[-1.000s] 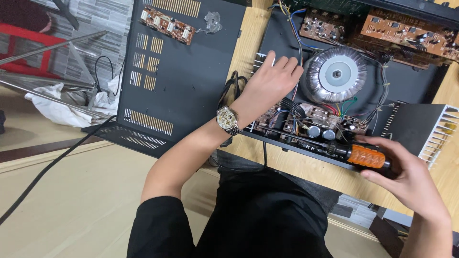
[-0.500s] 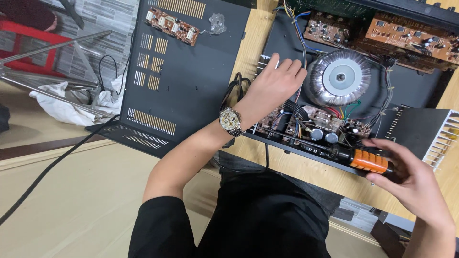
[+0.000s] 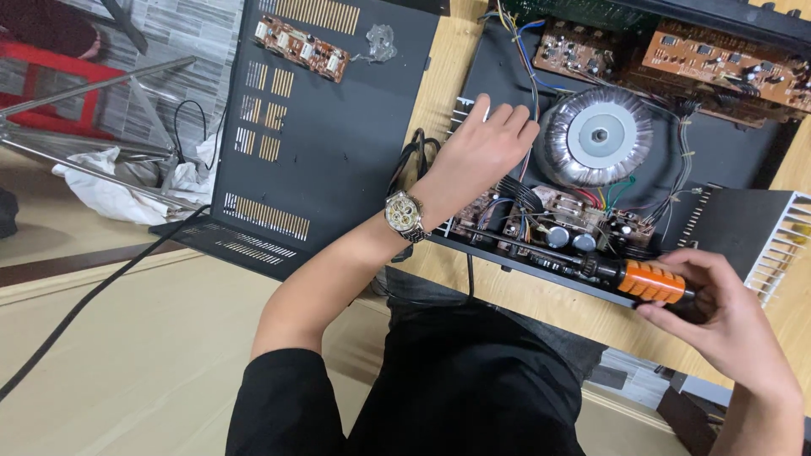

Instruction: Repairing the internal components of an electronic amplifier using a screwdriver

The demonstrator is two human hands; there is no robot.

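The left hand (image 3: 477, 152) lay flat, palm down, on the near left part of the open amplifier (image 3: 735, 160), its fingers stretched out and slightly spread toward the far side, grasping nothing. Its forearm ran back at a slant toward the body, bare from the wrist to a black sleeve, with a metal wristwatch (image 3: 404, 215) at the wrist just off the edge of the case. The fingertips (image 3: 524, 127) ended close to the big round transformer (image 3: 598, 137), which sat in the middle of the case among coloured wires. The right hand (image 3: 718, 317) came in from the lower right, curled around the back end of a screwdriver (image 3: 629, 277) with an orange and black handle; thumb and fingers were closed on the handle. The screwdriver lay almost level along the near edge of the case, its shaft pointing left toward the small brown circuit board (image 3: 541, 221) with round capacitors beneath the transformer; whether the tip touched a screw could not be told. The amplifier rested on a wooden table (image 3: 439, 76). To its left lay the removed black cover (image 3: 338, 143) with rows of vent slots, a small circuit board (image 3: 302, 49) resting on its far end.
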